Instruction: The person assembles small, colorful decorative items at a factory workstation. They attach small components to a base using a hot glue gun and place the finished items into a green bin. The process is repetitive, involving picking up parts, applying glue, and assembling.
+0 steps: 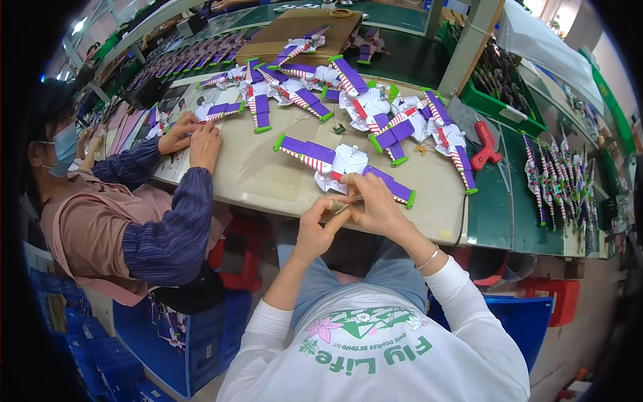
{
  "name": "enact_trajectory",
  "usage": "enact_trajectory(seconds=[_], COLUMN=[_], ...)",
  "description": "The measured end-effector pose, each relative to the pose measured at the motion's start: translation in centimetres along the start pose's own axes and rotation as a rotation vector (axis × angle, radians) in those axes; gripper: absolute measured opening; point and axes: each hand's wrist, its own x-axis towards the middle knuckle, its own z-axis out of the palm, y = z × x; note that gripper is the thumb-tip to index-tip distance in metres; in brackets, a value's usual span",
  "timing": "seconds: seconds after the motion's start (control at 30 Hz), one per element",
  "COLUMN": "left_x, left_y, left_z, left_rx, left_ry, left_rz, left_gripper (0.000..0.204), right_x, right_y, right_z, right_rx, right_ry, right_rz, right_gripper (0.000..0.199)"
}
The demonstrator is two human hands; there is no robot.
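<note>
A winged toy part (349, 161), white in the middle with purple and red-and-white striped wings and green tips, lies at the table's front edge. Over its near side, my right hand (377, 206) has its fingers bent and pinched together. Just to the left, my left hand (320, 226) meets it, thumb and fingertips closed. Pale coverings wrap some of my fingertips. Whatever the two hands pinch between them is too small and hidden to make out.
More winged parts (321, 100) pile up beyond. A red glue gun (485, 146) lies to the right, near green bins (499, 110) and a row of striped parts (559, 177). At left a masked co-worker's hands (191, 139) work at the same table (254, 177).
</note>
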Motion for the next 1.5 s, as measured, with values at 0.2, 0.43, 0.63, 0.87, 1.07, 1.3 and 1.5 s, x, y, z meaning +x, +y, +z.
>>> enact_trajectory(seconds=[0.2,0.43,0.63,0.87,1.07,1.3,1.5], left_x=[0.8,1.3,0.8,2.0,1.9,2.3,2.0], left_y=[-1.2,-1.6,-3.7,-2.2,-2.9,-2.9,-2.9], left_z=[0.5,0.4,1.7,2.9,2.7,2.9,2.4], left_rx=[-0.063,0.140,0.296,0.551,0.567,0.558,0.596], left_ry=[0.042,0.023,0.334,0.461,0.421,0.426,0.350], left_rz=[-0.096,-0.036,0.315,0.461,0.402,0.443,0.464], left_gripper=[0.016,0.023,0.030,0.021,0.023,0.024,0.019], right_x=[-0.4,0.6,0.9,1.4,2.0,2.2,2.5], right_y=[0.1,0.6,2.2,1.4,1.3,1.2,0.5], right_z=[-1.6,-2.1,-1.7,-1.4,0.5,0.7,1.2], right_rx=[0.260,0.384,0.610,0.283,0.036,-0.095,-0.257], right_ry=[-0.054,-0.171,-0.236,0.028,0.140,0.150,0.146], right_rz=[0.039,0.217,0.330,0.284,0.193,0.163,0.026], right_gripper=[0.045,0.020,0.013,0.012,0.011,0.011,0.008])
